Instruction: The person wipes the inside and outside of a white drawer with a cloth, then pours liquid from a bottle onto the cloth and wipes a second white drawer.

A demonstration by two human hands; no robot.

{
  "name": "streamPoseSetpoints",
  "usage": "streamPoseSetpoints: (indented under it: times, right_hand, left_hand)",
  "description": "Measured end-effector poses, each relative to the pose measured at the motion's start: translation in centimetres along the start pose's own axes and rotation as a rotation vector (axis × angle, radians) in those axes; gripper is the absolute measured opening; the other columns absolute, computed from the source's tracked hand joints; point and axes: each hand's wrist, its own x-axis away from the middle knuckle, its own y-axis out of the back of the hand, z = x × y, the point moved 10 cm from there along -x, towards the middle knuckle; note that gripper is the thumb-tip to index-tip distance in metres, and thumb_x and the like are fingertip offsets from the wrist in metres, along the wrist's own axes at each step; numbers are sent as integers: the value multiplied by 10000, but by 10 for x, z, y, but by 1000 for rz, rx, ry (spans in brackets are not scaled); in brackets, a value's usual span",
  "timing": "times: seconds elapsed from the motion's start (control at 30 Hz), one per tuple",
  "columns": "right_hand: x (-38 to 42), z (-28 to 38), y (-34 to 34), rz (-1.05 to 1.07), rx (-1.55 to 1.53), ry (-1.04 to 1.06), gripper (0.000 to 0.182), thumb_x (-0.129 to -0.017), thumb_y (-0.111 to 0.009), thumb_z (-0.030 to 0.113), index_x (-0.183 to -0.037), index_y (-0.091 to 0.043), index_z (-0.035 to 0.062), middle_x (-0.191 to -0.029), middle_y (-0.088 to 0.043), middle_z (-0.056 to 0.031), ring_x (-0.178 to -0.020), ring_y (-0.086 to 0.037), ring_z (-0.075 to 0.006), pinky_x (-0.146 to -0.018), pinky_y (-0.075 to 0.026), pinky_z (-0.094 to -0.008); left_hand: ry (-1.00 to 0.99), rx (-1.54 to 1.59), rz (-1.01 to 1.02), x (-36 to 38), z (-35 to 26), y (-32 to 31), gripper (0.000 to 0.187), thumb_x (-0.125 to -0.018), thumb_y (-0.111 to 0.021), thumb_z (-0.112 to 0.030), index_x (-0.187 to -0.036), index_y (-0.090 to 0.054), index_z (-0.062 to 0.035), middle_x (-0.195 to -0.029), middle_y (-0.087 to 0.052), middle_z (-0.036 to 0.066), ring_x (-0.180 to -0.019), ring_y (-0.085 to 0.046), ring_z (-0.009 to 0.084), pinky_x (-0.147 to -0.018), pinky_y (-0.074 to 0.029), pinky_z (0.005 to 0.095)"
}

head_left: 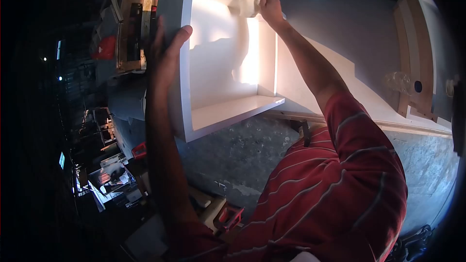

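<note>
A pale worktop (349,34) bears a white box (218,63) — and a bottle (397,82).

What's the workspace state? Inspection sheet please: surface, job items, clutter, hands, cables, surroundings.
Surface: pale tabletop, part brightly lit, part in shadow.
Job items: white open box, light falling inside; pale cloth at its far end.
Clutter: clear bottle with dark cap, at the right; red item low down.
Hands: left hand against the box's side, thumb at the rim; right hand gripping the cloth.
Cables: nothing seen.
Surroundings: blotchy grey floor; left side mostly dark.
</note>
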Motion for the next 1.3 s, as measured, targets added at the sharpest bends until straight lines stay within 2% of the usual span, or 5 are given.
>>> streamPoseSetpoints:
  times: [0.23, 0.43, 0.73, 1.0, 1.3]
  right_hand:
    - [80, -47, 70, -268, 537, 112, 186, -900, -512, 216, -962, -591, 59, -851, -542, -188, -811, -544, -380, -698, -457, -439]
    - [128, -63, -41, 527, 1068, 204, 200, -838, -541, 194, -997, -640, 126, -1058, -521, -91, -1005, -507, -249, -863, -381, -413]
    - [305, -21, -49, 1497, 632, 328, 280, -804, -530, 128, -1033, -661, 222, -1027, -539, -113, -935, -571, -270, -844, -408, -387]
    - [335, -24, -62, 1694, 733, 397, 314, -762, -541, 102, -1044, -646, 192, -984, -523, -141, -832, -585, -315, -711, -445, -407]
    - [332, -21, -60, 1662, 696, 409, 355, -813, -487, 124, -1122, -604, 253, -997, -521, -129, -907, -560, -276, -743, -437, -389]
  left_hand:
    - [10, -37, -37, 3, -6, 2, 1005, -672, -634, -572, -1342, -289, 93, -1235, -477, 275, -1171, -449, 338, -979, -339, 350]
    - [-40, -127, -35, 7, -20, -8, 999, -647, -620, -595, -1343, -314, 53, -1204, -483, 305, -1190, -400, 416, -978, -343, 406]
    - [81, -57, 43, 32, -70, -23, 761, -717, -600, -474, -1294, -425, -9, -1217, -512, 229, -1128, -490, 329, -953, -369, 386]
    - [60, 61, 319, 42, -89, -32, 842, -701, -602, -502, -1328, -364, 7, -1279, -446, 271, -1196, -426, 383, -996, -330, 432]
    - [29, -484, -137, 31, -61, -19, 983, -678, -598, -569, -1373, -258, 39, -1383, -311, 279, -1285, -305, 406, -1055, -263, 451]
